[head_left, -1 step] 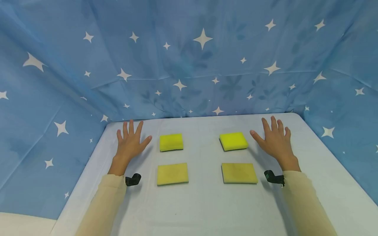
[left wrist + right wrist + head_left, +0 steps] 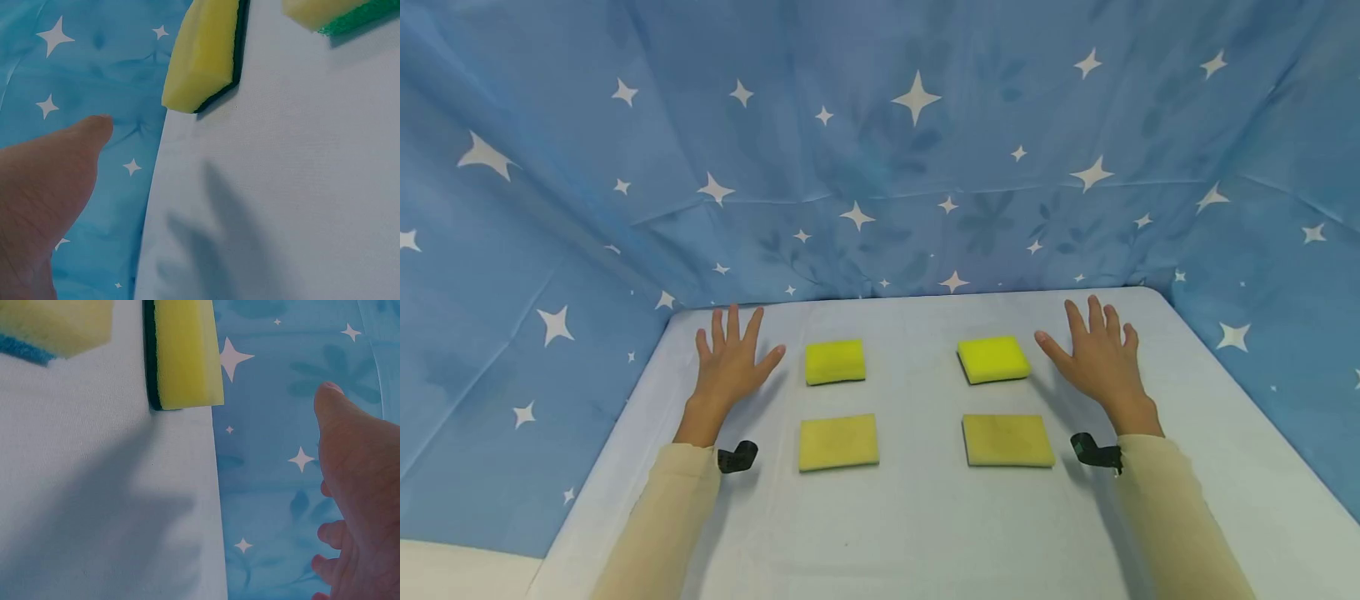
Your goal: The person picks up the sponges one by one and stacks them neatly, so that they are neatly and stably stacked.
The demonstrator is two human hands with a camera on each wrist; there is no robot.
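Note:
My left hand (image 2: 727, 367) hovers over the left of the table with fingers straight and spread, holding nothing. Nearest to it is a bright yellow sponge (image 2: 835, 362), whose dark green underside shows in the left wrist view. In front of that lies a paler yellow sponge (image 2: 838, 442) with a green scouring layer (image 2: 359, 17). On the right, my right hand (image 2: 1099, 360) is likewise spread and holds nothing. Beside its thumb lies another bright yellow sponge (image 2: 993, 359) with a dark green base. A second paler sponge (image 2: 1008, 440), nearer me, has a blue layer (image 2: 25, 350) beneath.
The sponges lie flat on a white-covered table (image 2: 917, 525). A blue curtain (image 2: 880, 167) with white stars rises behind the table's far edge and along both sides. Black wrist cameras (image 2: 739, 457) are strapped at both sleeve cuffs.

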